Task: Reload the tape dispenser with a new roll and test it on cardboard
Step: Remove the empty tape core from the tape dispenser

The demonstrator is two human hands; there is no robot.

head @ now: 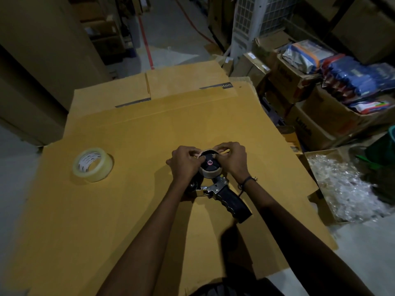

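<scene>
A tape dispenser (222, 192) with a black handle and metal frame lies on a flat sheet of cardboard (149, 133). On its black hub sits a brown cardboard core (210, 173), nearly bare of tape. My left hand (184, 164) grips the core's left rim, fingers curled over it. My right hand (232, 160) grips the right rim the same way. A full roll of clear tape (93, 164) lies on the cardboard to the left, apart from both hands.
Stacked cardboard boxes (299, 82) holding packaged goods stand at the right. An open box of crumpled clear plastic (342, 184) sits by the sheet's right edge. Large cartons (42, 50) rise at the left. Grey floor with a red line (147, 45) lies beyond.
</scene>
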